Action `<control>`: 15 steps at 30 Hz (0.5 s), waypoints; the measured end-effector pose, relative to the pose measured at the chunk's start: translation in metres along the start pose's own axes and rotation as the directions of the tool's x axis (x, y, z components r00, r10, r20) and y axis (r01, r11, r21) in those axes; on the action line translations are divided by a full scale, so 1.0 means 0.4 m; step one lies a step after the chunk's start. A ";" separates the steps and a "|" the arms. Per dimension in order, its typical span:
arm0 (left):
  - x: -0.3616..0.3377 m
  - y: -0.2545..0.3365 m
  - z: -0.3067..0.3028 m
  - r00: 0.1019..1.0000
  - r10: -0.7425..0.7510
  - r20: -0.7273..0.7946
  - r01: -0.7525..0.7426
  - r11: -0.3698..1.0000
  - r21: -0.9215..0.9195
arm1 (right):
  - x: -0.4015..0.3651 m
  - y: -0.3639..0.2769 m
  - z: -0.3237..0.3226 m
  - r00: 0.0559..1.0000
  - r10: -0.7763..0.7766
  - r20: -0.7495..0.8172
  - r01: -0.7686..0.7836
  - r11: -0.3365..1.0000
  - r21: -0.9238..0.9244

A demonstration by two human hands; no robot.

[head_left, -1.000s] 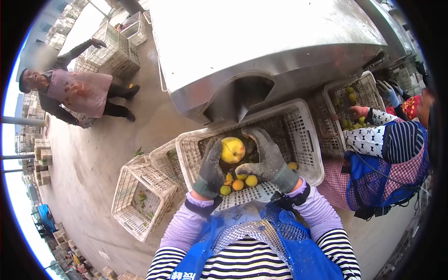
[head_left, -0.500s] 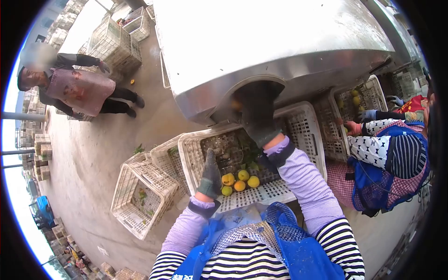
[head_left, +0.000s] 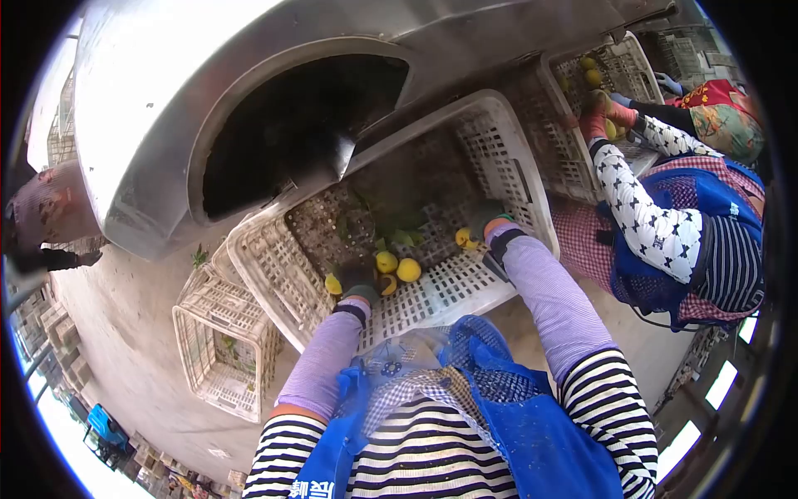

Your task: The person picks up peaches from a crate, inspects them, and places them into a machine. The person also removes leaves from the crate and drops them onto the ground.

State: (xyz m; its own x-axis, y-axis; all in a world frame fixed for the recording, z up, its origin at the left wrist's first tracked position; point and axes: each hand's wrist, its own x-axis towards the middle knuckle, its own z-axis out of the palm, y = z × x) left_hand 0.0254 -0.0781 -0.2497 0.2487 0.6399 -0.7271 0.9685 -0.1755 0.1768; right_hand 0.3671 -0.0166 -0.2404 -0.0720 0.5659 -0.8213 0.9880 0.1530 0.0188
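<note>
A large white plastic crate stands in front of me with several yellow-orange citrus fruits and some green leaves in it. My left hand, in a dark glove, is down in the crate among the fruits. One fruit lies against its left side and another at its right; blur hides its fingers. At the crate's right side my right hand, gloved too, is closed around a yellow fruit, which shows partly below its fingers.
A metal machine housing with a dark rounded opening rises behind the crate. Another white crate stands on the floor at left. To the right, a co-worker reaches into a crate of fruits. Another person stands at far left.
My right hand has come out of the machine opening down into the crate, onto a fruit. My left hand has moved lower among the fruits. The view has swung, shifting machine and crate leftward.
</note>
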 end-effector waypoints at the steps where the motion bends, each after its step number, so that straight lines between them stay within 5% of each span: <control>1: 0.020 0.004 -0.002 1.000 -0.011 0.027 0.013 0.997 -0.077 | 0.032 0.016 0.044 0.996 -0.073 0.055 0.068 0.994 0.084; 3: 0.009 0.006 -0.020 0.997 -0.038 0.073 0.053 0.975 -0.214 | 0.088 0.040 0.163 0.962 -0.229 0.146 0.186 0.948 0.258; 4: -0.003 0.007 -0.034 0.994 -0.055 0.092 0.078 0.959 -0.274 | 0.116 0.029 0.168 0.907 -0.226 0.355 0.083 0.923 0.375; 6: 0.039 -0.031 0.074 0.998 0.003 0.056 0.011 0.970 -0.243 | 0.035 0.000 0.097 0.974 -0.025 0.224 -0.008 0.989 0.146; 7: 0.058 -0.047 0.113 0.999 0.032 0.039 -0.023 0.974 -0.227 | 0.016 0.004 0.061 0.969 -0.063 0.240 0.039 0.994 0.104; 9: 0.050 -0.050 0.083 0.986 -0.013 0.168 0.150 0.524 -0.838 | -0.020 0.013 -0.004 0.953 -0.139 0.270 0.137 0.990 0.026; 10: 0.032 -0.046 0.049 0.972 0.004 0.234 0.230 0.154 -0.961 | -0.013 0.027 -0.007 0.947 -0.104 0.305 0.100 0.995 0.030; 11: 0.010 -0.045 0.009 0.972 0.050 0.229 0.222 0.111 -0.969 | -0.016 0.031 -0.009 0.938 -0.069 0.339 0.062 0.998 0.032; 12: -0.008 -0.038 -0.068 0.974 0.093 0.205 0.199 0.067 -0.978 | -0.029 0.028 -0.043 0.951 -0.152 0.270 0.094 0.972 0.217; 15: -0.084 -0.030 -0.185 0.952 0.245 -0.186 -0.220 0.120 -0.968 | -0.200 -0.021 -0.243 0.946 -0.323 0.030 0.207 0.672 0.711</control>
State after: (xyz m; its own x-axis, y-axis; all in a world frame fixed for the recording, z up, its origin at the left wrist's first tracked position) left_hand 0.0067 -0.0422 -0.1784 0.4761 0.7054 -0.5251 0.0754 0.5621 0.8236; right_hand 0.3513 0.0155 -0.1194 -0.3829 0.4615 -0.8003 0.7458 -0.3567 -0.5626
